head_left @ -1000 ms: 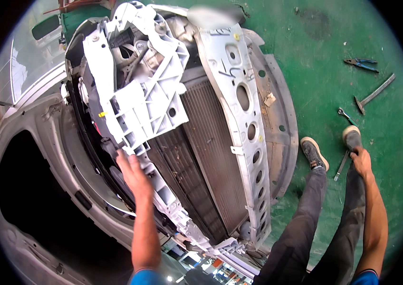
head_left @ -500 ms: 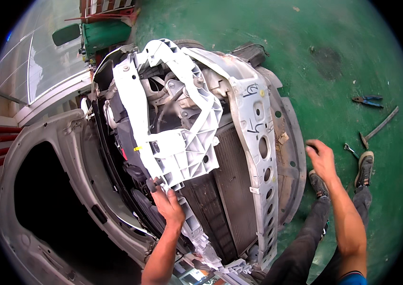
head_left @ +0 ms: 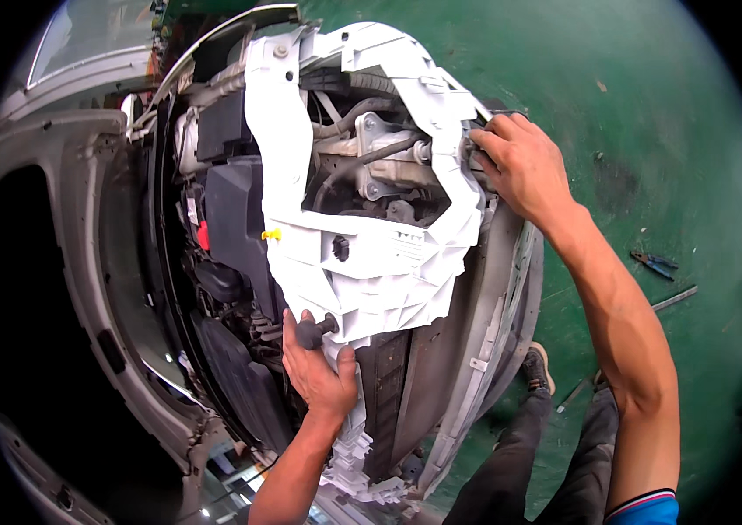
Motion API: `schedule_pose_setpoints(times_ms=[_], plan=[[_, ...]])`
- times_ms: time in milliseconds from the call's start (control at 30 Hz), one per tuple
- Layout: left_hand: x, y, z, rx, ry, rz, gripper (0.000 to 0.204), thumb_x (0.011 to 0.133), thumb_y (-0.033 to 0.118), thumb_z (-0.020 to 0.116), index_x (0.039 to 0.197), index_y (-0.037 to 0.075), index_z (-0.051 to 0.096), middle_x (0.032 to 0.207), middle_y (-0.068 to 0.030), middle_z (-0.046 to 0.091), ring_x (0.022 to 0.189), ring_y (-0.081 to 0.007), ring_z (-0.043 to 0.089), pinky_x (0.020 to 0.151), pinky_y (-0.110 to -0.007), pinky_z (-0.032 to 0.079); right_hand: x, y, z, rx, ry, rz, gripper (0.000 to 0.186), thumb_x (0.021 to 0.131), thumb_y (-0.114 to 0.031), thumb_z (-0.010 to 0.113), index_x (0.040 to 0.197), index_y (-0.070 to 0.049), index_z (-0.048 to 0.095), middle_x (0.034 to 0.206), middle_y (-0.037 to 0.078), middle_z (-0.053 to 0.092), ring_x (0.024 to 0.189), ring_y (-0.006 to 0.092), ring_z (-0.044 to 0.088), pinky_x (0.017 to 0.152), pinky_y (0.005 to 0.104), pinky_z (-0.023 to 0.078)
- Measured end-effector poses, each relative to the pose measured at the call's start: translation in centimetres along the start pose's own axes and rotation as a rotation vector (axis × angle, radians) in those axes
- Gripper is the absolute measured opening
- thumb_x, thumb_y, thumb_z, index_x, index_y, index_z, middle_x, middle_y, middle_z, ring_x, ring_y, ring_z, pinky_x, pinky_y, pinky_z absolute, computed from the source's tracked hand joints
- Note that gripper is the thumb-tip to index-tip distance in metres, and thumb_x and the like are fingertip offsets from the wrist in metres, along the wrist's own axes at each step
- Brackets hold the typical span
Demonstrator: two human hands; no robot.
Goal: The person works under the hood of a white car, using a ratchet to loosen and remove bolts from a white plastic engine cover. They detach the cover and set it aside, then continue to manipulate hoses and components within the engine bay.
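Observation:
A white plastic front-end frame (head_left: 380, 262) lies across the opened front of a car, with ribbed webs and a large gap in its middle. Next to its lower left corner rests my left hand (head_left: 323, 376), thumb apart from the fairly straight fingers. A dark rubber stop (head_left: 310, 334) on that corner partly covers these fingers. Over at the frame's upper right edge, my right hand (head_left: 520, 162) has its fingers bent and closed on the edge, beside a small round fitting (head_left: 465, 147). What lies under that palm is hidden.
Engine parts with a dark cover (head_left: 235, 206) lie left of the frame. The raised bonnet (head_left: 117, 289) stands at far left. A metal crossbar (head_left: 485, 350) borders the front. Pliers (head_left: 655, 264) and a metal-handled tool (head_left: 675, 297) lie on the green floor.
My right hand has moved from beside the car's front up to the frame's right edge. The view has come closer to the frame. My left hand stays at the same corner.

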State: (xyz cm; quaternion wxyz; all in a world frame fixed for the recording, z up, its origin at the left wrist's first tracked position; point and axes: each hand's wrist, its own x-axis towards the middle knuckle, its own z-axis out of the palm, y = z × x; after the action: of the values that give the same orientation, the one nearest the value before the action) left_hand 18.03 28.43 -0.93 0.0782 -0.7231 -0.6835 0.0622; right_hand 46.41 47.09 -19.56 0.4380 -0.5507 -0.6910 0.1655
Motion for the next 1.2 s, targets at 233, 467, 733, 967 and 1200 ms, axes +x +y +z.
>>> schedule_pose_setpoints(times_ms=[233, 467, 733, 967, 1200], plan=[[0.0, 0.6, -0.5, -0.007, -0.02, -0.017, 0.075, 0.095, 0.048, 0.05, 0.143, -0.009, 0.041, 0.151, -0.03, 0.033, 0.132, -0.0463, 0.041, 0.106, -0.05, 0.032, -0.3, -0.4, 0.6, -0.057, -0.141, -0.045, 0.021, 0.077, -0.01, 0.074, 0.096, -0.006, 0.069, 0.087, 0.007, 0.06, 0.087, 0.0275, 0.058, 0.077, 0.0388, 0.049], [0.1, 0.4, -0.5, -0.037, -0.035, -0.027, 0.078, 0.093, 0.05, 0.054, 0.146, -0.005, 0.038, 0.15, -0.0343, 0.032, 0.133, -0.0485, 0.04, 0.103, -0.053, 0.034, 0.9, 0.9, 0.7, -0.019, -0.151, -0.121, 0.02, 0.078, -0.009, 0.074, 0.096, -0.003, 0.068, 0.085, 0.008, 0.06, 0.082, 0.0287, 0.058, 0.073, 0.0389, 0.049], [0.2, 0.2, -0.4, -0.035, 0.012, -0.015, 0.078, 0.093, 0.052, 0.054, 0.143, -0.007, 0.042, 0.147, -0.0352, 0.036, 0.13, -0.0486, 0.044, 0.101, -0.052, 0.035, 1.8, 0.6, 0.0, 0.004, -0.268, -0.085, 0.018, 0.078, -0.01, 0.073, 0.095, -0.003, 0.068, 0.086, 0.01, 0.06, 0.086, 0.0302, 0.06, 0.074, 0.0408, 0.05], [0.3, -0.1, -0.5, -0.061, -0.006, -0.033, 0.074, 0.094, 0.049, 0.053, 0.141, -0.007, 0.044, 0.148, -0.0335, 0.036, 0.13, -0.0477, 0.043, 0.103, -0.052, 0.034, 1.9, 0.4, -0.9, -0.015, -0.298, -0.118, 0.026, 0.077, -0.009, 0.074, 0.101, -0.005, 0.065, 0.087, 0.009, 0.059, 0.084, 0.0297, 0.059, 0.072, 0.0404, 0.05], [0.1, -0.3, -0.5, -0.075, -0.019, -0.049, 0.076, 0.092, 0.052, 0.057, 0.141, -0.006, 0.045, 0.147, -0.0339, 0.038, 0.132, -0.0469, 0.043, 0.099, -0.052, 0.036, 2.6, -0.3, -0.9, -0.088, -0.311, -0.193, 0.022, 0.079, -0.008, 0.072, 0.099, -0.004, 0.064, 0.086, 0.009, 0.059, 0.082, 0.0288, 0.059, 0.07, 0.0401, 0.049]])
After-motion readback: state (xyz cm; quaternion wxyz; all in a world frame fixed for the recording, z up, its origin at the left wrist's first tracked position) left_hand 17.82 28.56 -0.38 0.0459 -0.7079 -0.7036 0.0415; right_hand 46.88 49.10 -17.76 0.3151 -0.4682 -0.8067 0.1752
